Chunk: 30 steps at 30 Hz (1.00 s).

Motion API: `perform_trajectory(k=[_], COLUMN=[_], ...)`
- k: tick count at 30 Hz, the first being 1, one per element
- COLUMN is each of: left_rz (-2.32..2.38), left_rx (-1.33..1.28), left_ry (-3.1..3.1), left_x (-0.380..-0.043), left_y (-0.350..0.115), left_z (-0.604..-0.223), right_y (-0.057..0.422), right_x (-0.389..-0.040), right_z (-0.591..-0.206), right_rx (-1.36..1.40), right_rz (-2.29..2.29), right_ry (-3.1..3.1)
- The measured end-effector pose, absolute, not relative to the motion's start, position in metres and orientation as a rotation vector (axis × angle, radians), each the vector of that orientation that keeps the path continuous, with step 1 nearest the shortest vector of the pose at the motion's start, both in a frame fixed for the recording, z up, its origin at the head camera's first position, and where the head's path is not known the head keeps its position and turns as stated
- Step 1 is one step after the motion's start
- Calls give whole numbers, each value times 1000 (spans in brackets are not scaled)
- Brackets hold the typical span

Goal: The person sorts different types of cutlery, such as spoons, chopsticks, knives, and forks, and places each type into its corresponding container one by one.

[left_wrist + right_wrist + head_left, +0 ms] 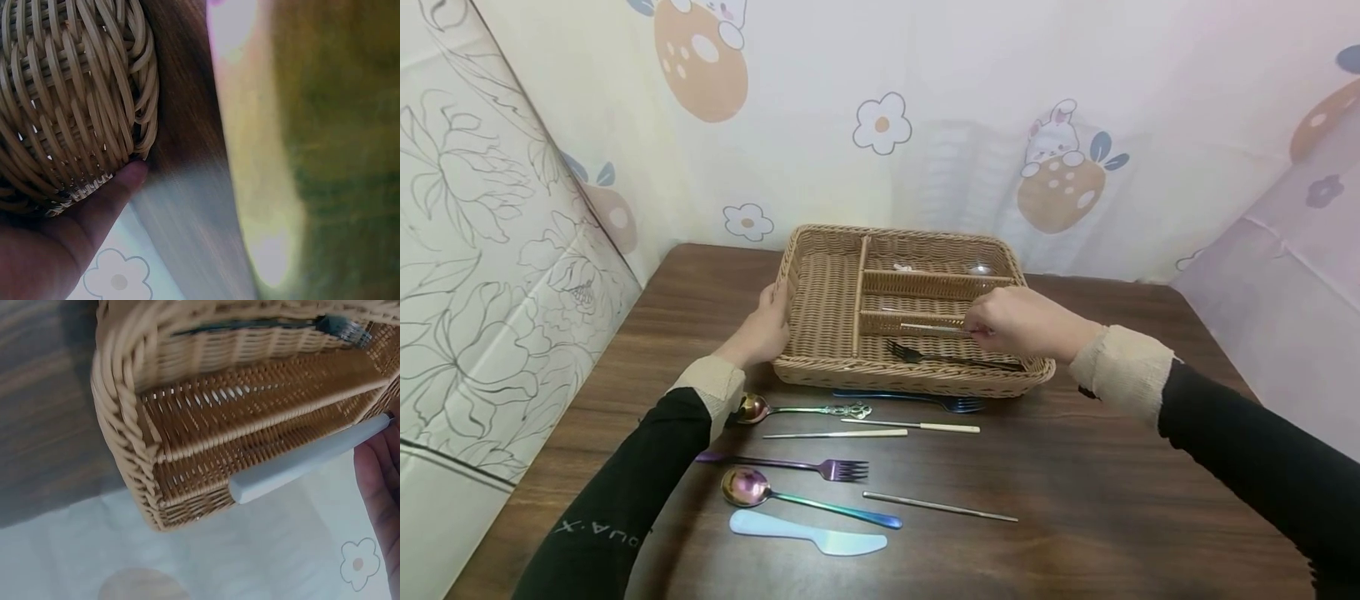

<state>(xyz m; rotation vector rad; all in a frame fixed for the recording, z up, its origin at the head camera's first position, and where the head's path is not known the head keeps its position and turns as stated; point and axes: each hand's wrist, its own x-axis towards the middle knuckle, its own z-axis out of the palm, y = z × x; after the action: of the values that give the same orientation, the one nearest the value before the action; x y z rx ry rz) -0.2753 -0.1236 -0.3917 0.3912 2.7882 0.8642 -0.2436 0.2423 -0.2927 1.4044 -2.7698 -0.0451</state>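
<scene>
A wicker basket (857, 296) with several compartments stands at the back of the table. My left hand (766, 329) grips its left side; in the left wrist view one digit (103, 209) touches the outer wicker. Over the right part of the basket, my right hand (1011, 319) holds a thin chopstick (932, 328), its metal end pointing left above the near compartment. In the right wrist view its white handle (306, 459) sticks out beyond the fingers. Below it, a dark fork (955, 360) lies in the near compartment. The farthest compartment holds a clear rounded piece (980, 269) and a small white piece (904, 267).
Before the basket lie a blue fork (917, 399), an ornate spoon (805, 409), two white-handled chopsticks (951, 427), a purple fork (775, 462), a rainbow spoon (747, 487), a metal chopstick (940, 506) and a pale blue knife (808, 533). A patterned curtain (955, 158) hangs behind.
</scene>
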Motion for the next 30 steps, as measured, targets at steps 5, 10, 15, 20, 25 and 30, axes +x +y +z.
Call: perform_trajectory(k=[5, 10, 15, 20, 25, 30], left_rz=[868, 861, 856, 863, 865, 879], left_rx=[390, 382, 370, 368, 372, 366], left_ry=[2779, 2779, 2784, 2783, 2785, 2777], left_x=[-276, -276, -277, -278, -277, -277], left_y=[-123, -124, -123, -123, -124, -123], left_z=[-391, -391, -392, -394, -394, -393], right_y=[240, 238, 240, 240, 233, 223], right_x=[-258, -273, -290, -305, -317, -328], right_z=[-287, -283, -286, -290, -296, -305], right_rx=[1392, 1362, 1350, 1321, 1271, 1242], right_rz=[-75, -74, -4, -2, -45, -70], right_ry=[-2757, -2778, -2823, -2859, -2929, -2990])
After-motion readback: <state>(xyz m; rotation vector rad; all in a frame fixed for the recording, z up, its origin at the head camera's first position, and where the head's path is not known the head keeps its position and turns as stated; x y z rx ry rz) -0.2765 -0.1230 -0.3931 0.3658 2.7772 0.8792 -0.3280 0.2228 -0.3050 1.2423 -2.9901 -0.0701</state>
